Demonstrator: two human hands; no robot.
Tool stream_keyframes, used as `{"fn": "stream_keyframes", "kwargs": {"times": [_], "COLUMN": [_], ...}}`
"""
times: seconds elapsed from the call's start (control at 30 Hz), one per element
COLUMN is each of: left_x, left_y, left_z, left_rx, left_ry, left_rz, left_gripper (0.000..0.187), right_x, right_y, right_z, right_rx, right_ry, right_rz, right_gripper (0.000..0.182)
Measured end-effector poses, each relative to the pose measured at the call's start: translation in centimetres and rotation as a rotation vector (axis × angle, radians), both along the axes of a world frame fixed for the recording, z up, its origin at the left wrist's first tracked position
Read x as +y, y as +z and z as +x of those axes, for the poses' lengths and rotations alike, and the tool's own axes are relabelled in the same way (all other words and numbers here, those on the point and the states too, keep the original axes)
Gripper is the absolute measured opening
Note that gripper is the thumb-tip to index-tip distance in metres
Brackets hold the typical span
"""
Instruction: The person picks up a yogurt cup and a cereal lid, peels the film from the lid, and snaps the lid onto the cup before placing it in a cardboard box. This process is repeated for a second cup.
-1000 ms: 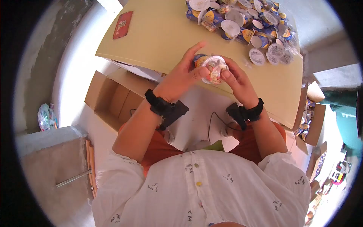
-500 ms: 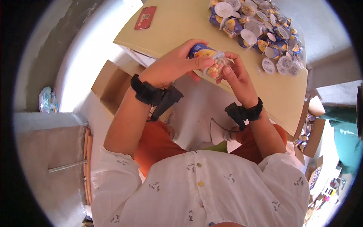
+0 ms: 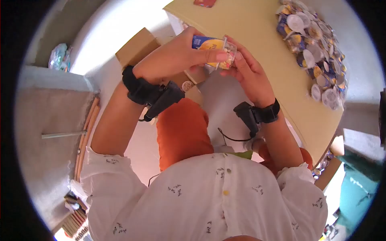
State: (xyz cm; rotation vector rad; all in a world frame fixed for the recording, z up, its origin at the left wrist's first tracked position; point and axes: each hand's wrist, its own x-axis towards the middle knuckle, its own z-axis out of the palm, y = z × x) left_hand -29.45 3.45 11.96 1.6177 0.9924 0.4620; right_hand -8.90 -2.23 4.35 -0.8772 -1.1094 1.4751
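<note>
The left hand (image 3: 177, 56) is grasping the blue-and-yellow cup (image 3: 209, 43) around its body, thumb lying along the side, forearm pointing toward 1 o'clock. The right hand (image 3: 252, 74) is gripping the clear end with bent fingers, forearm pointing toward 11 o'clock. The cup is tilting sideways, clear end facing about 3 o'clock, near the table (image 3: 265, 36).

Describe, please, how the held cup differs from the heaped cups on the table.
The held cup is gripped sideways between the left hand and right hand, while the heaped cups rest jumbled on the table. The held cup shows colourful pieces through its clear end; the heaped cups show mostly white round ends. Both have blue and yellow printing.
</note>
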Motion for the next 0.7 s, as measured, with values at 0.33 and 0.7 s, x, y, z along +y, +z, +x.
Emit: {"fn": "stream_keyframes", "kwargs": {"times": [0.33, 0.7], "left_x": [0.9, 0.6], "left_y": [-4.6, -9.4], "left_z": [-7.6, -13.3], "left_rx": [0.034, -0.42], "left_ry": [0.185, 0.158], "left_rz": [-0.144, -0.445], "left_gripper": [0.063, 0.059], "right_x": [3.7, 6.0], "right_y": [-2.1, -3.9], "right_z": [-6.0, -9.2], "right_rx": [-0.124, 0.018], "right_ry": [0.155, 0.262], "right_rz": [-0.072, -0.167], "right_gripper": [0.052, 0.05]}}
